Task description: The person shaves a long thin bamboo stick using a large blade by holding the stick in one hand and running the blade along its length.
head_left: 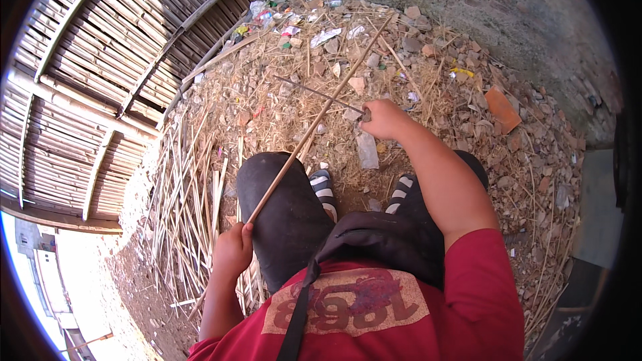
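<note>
A long, thin brown bamboo stick (294, 154) slants up and away from my left hand (233, 250), which is closed around its near end. It passes over my left knee, and its far end points toward the rubble. My right hand (386, 120) is closed on the handle of a knife (301, 87). The narrow dark blade appears nearly edge-on and points left, crossing the stick around its middle. Whether blade and stick touch, I cannot tell. Most of the handle is hidden in my fist.
Split bamboo strips (184, 207) lie in a heap at my left. Straw, stones and litter cover the ground, with a broken orange brick (502, 110) at right. A bamboo slat wall (87, 113) stands left, a brick wall (468, 13) at the back. My sandalled feet are below.
</note>
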Demonstrator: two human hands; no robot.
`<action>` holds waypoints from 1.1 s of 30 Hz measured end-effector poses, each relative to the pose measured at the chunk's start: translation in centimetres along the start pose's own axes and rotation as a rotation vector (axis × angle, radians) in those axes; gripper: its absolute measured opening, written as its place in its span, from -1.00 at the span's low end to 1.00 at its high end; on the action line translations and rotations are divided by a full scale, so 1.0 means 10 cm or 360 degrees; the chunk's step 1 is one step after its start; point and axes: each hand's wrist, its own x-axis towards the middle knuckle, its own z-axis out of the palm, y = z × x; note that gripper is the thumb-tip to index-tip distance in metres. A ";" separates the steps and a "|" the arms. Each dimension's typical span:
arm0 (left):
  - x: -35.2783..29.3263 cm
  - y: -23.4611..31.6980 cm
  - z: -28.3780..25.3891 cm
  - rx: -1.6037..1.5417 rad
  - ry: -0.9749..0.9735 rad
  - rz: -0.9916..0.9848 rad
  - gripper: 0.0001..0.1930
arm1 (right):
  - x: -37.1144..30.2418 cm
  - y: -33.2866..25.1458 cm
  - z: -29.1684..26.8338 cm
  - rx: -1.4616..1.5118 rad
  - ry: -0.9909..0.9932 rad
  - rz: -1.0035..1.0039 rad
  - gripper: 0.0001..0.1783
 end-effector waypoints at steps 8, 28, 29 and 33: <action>0.02 -0.09 0.07 0.0077 0.0069 0.0028 -0.59 | -0.20 -0.54 -0.03 -0.0422 -0.0213 -0.0446 -0.62; 0.10 -0.28 0.32 0.0118 0.0257 0.0153 -0.64 | -0.08 -0.28 -0.10 -0.0069 -0.0007 -0.0421 -0.70; 0.10 -0.26 0.32 0.0125 0.0272 0.0148 -0.65 | -0.08 -0.23 -0.07 -0.0083 -0.0028 -0.0383 -0.70; 0.05 -0.21 0.24 0.0147 0.0283 0.0116 -0.64 | -0.14 -0.34 -0.06 -0.0184 -0.0057 -0.0349 -0.72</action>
